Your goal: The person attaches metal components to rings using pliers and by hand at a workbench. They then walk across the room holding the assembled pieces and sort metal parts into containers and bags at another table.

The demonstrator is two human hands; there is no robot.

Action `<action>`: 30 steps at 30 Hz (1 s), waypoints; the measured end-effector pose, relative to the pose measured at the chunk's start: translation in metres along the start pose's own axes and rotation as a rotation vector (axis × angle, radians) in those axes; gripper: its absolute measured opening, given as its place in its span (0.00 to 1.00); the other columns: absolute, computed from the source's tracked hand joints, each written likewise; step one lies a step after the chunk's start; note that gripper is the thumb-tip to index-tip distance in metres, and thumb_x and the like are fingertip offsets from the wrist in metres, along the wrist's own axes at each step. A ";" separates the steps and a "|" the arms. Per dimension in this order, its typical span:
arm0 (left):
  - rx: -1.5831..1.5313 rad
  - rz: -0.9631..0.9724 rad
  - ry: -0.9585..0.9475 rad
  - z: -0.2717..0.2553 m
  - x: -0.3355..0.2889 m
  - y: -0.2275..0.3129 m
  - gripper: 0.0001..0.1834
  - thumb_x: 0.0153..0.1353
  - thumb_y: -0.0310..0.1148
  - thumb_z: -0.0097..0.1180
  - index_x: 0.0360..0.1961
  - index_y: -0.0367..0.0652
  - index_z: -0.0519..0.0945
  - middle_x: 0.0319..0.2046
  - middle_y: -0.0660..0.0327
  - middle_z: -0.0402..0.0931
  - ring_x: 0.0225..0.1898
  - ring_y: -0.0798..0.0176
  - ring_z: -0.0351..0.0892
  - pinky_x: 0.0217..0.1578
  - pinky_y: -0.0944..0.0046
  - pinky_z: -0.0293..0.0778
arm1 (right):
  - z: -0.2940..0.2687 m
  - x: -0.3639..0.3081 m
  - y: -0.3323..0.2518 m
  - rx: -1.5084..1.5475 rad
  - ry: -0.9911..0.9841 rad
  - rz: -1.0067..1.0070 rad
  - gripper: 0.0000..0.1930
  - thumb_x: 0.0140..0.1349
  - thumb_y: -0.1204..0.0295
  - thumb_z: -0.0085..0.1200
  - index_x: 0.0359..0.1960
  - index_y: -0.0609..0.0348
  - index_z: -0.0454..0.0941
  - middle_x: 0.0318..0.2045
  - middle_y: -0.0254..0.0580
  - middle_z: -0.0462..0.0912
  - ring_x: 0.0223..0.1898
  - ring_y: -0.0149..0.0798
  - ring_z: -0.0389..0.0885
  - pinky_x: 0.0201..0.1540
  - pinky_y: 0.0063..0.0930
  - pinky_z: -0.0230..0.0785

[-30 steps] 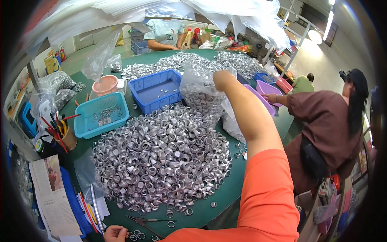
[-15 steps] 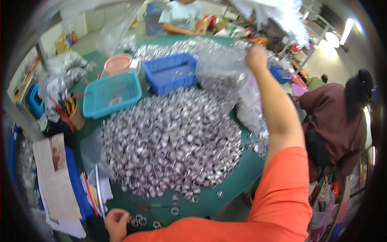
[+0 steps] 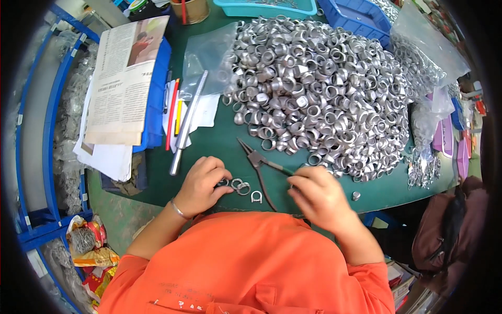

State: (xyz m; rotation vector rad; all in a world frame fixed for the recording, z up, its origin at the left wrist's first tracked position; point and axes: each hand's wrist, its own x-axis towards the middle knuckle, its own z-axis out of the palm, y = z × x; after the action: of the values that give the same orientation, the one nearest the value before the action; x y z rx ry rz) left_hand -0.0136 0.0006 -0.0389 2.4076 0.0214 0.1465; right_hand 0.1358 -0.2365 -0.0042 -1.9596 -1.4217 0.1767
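Note:
My left hand is closed at the near edge of the table, thumb and forefinger around a metal ring that is partly hidden. Just beside it lie several loose rings and one ring with a flat top. My right hand, slightly blurred, hovers with thumb and fingers apart and nothing visible between them. Its fingertips come close to the green-handled pliers, and I cannot tell whether they touch. Beyond both hands spreads a large heap of silver-grey metal rings.
A metal rod, pencils and a newspaper on a blue bin lie at left. Turquoise and blue trays stand behind the heap. Plastic bags of rings sit at right, near a person's brown clothing.
My right arm has drawn back from the bags at the far right to the near edge by the pliers. The view has tilted down. My left hand stays by the loose rings.

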 end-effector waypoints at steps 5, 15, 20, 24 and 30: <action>-0.217 -0.172 0.133 -0.003 -0.016 0.005 0.13 0.42 0.20 0.64 0.31 0.38 0.75 0.34 0.58 0.73 0.36 0.58 0.74 0.35 0.67 0.70 | 0.040 0.006 -0.031 -0.170 -0.166 0.144 0.24 0.42 0.66 0.66 0.43 0.59 0.73 0.43 0.44 0.71 0.44 0.45 0.69 0.47 0.39 0.58; 0.003 0.115 0.123 0.011 -0.013 0.010 0.17 0.41 0.27 0.65 0.36 0.42 0.78 0.40 0.60 0.75 0.48 0.55 0.72 0.53 0.56 0.61 | 0.086 0.017 -0.029 -0.140 0.122 -0.014 0.09 0.46 0.75 0.58 0.32 0.55 0.77 0.31 0.30 0.74 0.37 0.37 0.71 0.42 0.35 0.55; -0.575 -0.245 0.067 0.005 -0.012 0.030 0.09 0.48 0.23 0.63 0.32 0.38 0.77 0.30 0.62 0.74 0.33 0.69 0.76 0.35 0.70 0.72 | 0.075 0.019 -0.036 0.034 0.288 -0.037 0.11 0.46 0.80 0.58 0.33 0.59 0.77 0.29 0.33 0.78 0.30 0.37 0.73 0.34 0.29 0.59; -1.014 -0.189 0.000 0.008 -0.011 0.029 0.02 0.57 0.19 0.53 0.32 0.32 0.74 0.37 0.57 0.71 0.32 0.70 0.75 0.33 0.73 0.73 | 0.076 0.018 -0.033 0.093 0.407 -0.109 0.12 0.46 0.83 0.57 0.35 0.62 0.77 0.29 0.39 0.79 0.25 0.38 0.74 0.26 0.26 0.62; -1.054 -0.274 -0.015 0.005 -0.008 0.031 0.02 0.58 0.19 0.52 0.31 0.33 0.72 0.38 0.58 0.73 0.37 0.72 0.74 0.37 0.73 0.74 | 0.070 0.016 -0.034 -0.055 0.357 -0.227 0.13 0.42 0.83 0.57 0.34 0.67 0.77 0.30 0.41 0.79 0.24 0.37 0.73 0.25 0.24 0.64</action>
State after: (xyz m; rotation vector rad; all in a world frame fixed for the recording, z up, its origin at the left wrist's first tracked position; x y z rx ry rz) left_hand -0.0221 -0.0262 -0.0229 1.3352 0.2114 -0.0010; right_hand 0.0816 -0.1860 -0.0315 -1.7478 -1.4037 -0.3039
